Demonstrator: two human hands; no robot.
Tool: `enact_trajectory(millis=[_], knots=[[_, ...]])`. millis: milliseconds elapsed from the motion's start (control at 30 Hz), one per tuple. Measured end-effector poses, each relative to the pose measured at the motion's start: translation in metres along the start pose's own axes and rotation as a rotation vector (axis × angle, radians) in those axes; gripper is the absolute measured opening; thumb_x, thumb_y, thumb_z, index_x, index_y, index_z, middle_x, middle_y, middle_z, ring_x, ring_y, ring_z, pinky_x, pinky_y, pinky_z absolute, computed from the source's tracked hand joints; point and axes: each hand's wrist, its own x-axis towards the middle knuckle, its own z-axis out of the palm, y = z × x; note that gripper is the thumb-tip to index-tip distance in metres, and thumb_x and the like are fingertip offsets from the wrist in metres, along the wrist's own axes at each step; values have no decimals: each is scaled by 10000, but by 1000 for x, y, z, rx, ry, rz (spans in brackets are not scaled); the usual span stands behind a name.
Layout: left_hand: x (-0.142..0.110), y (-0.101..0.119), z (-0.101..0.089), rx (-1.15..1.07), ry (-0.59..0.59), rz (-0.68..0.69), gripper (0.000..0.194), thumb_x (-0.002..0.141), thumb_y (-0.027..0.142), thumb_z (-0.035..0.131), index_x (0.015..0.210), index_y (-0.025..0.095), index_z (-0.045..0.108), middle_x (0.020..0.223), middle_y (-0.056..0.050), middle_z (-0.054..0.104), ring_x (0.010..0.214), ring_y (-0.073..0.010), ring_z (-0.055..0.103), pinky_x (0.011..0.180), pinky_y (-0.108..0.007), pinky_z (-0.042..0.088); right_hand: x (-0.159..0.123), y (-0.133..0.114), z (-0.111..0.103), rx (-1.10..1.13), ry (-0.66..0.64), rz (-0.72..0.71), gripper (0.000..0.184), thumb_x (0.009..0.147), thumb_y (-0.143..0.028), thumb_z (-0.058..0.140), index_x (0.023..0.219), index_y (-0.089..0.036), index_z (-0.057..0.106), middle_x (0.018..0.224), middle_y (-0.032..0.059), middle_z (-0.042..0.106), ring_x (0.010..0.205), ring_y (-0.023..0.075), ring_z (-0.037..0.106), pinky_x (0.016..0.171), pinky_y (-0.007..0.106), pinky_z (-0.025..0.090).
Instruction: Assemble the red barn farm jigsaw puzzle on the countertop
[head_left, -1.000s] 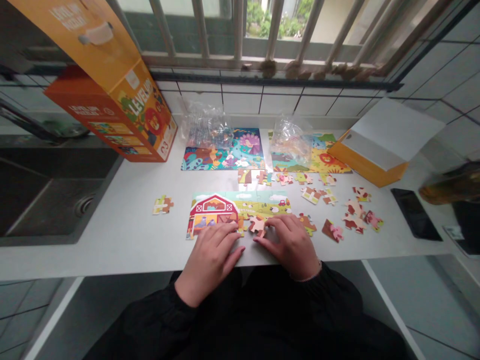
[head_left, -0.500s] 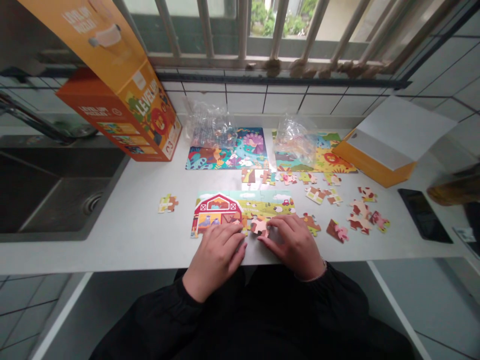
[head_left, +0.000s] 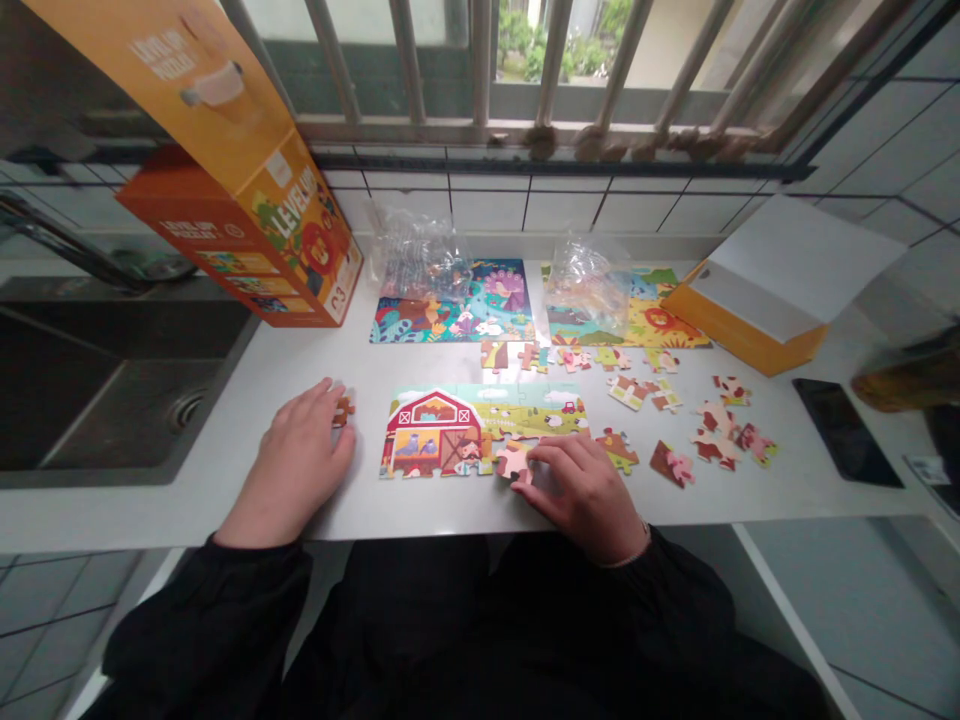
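Observation:
A partly joined farm jigsaw puzzle [head_left: 435,415] with a red barn lies flat in front of me. My right hand [head_left: 589,490] pinches a pink puzzle piece with dark patches [head_left: 514,461] at the puzzle's lower edge; I cannot tell if it is locked in. To the left, my left hand [head_left: 300,455] lies over a loose puzzle piece [head_left: 343,410], fingers stretched out and covering part of it. Right of the puzzle are several loose pieces, among them a brown and pink piece [head_left: 673,465] and a brown and white group [head_left: 716,435].
Behind are two picture sheets, one dark blue [head_left: 450,325] and one yellow [head_left: 667,325], with clear plastic bags [head_left: 424,250] on them. An orange puzzle box [head_left: 247,240] stands beside the sink [head_left: 217,400]. An open orange box [head_left: 780,330] and a phone [head_left: 847,430] are at right.
My left hand has moved left from the puzzle to the loose piece, uncovering the lower barn and a farmer figure. My right hand stays on the patched piece.

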Motion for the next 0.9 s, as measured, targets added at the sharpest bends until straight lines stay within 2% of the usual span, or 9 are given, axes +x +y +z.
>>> enact_trajectory(millis=[67, 167, 333, 467, 567, 633, 733, 800, 900], knots=[[2, -17, -2, -9, -81, 9, 516, 1014, 374, 468, 1451, 133, 594, 1497, -222, 659, 1419, -393, 607, 1215, -582, 467, 0, -1, 0, 5, 0, -1, 290, 1014, -427, 785, 1191, -223, 681, 1143, 103, 761, 1058, 299, 682, 925, 475, 542], [3, -25, -7, -22, -120, 10, 472, 1024, 443, 449, 1358, 168, 639, 1408, -207, 705, 1320, -392, 657, 1164, -563, 497, 0, -2, 0, 10, 8, -3, 272, 1017, -417, 782, 1182, -223, 686, 1146, 101, 766, 1065, 295, 688, 931, 471, 543], [5, -23, -18, 12, -137, -82, 569, 999, 569, 479, 1310, 130, 663, 1309, -225, 720, 1251, -406, 670, 1133, -539, 510, 2, -3, -2, 26, 9, -9, 271, 1010, -438, 788, 1159, -233, 691, 1138, 103, 769, 1062, 292, 699, 924, 463, 550], [0, -20, -21, 83, -156, -256, 635, 1008, 681, 476, 1249, 134, 693, 1165, -214, 735, 1131, -421, 695, 1026, -540, 552, 2, -3, -2, 32, 10, -17, 284, 1011, -453, 786, 1162, -230, 697, 1133, 103, 772, 1055, 286, 703, 926, 462, 555], [-7, -5, -16, 122, -48, -278, 577, 1030, 638, 492, 1212, 130, 696, 1092, -213, 716, 1077, -426, 685, 972, -562, 553, 2, -3, -2, 35, 18, -24, 294, 1011, -449, 787, 1177, -225, 692, 1143, 101, 775, 1063, 284, 707, 932, 464, 561], [-15, 16, -10, 90, 94, -184, 460, 1051, 533, 521, 1219, 139, 687, 1139, -215, 708, 1148, -426, 659, 1031, -585, 524, 2, -3, -2, 38, 22, -22, 296, 1011, -439, 788, 1192, -227, 689, 1158, 102, 778, 1073, 284, 713, 938, 466, 566], [-28, 59, -4, -96, 155, 94, 284, 1056, 392, 590, 1236, 188, 671, 1240, -178, 712, 1203, -378, 657, 1086, -567, 515, 2, -3, -2, 40, 19, -15, 289, 1013, -424, 784, 1209, -234, 690, 1173, 104, 784, 1086, 283, 720, 945, 472, 575], [-35, 88, -2, -215, 123, 250, 254, 1059, 313, 627, 1298, 231, 651, 1353, -145, 703, 1269, -339, 658, 1103, -532, 524, 2, -3, -2, 40, 18, -17, 292, 1014, -416, 783, 1218, -230, 687, 1178, 105, 786, 1090, 282, 721, 948, 473, 578], [-40, 120, 4, -299, 38, 393, 401, 1054, 276, 667, 1447, 257, 593, 1501, -132, 661, 1388, -325, 617, 1161, -531, 505, 2, -3, -2, 42, 20, -24, 302, 1017, -413, 783, 1227, -224, 675, 1187, 104, 787, 1099, 280, 718, 956, 470, 575]])
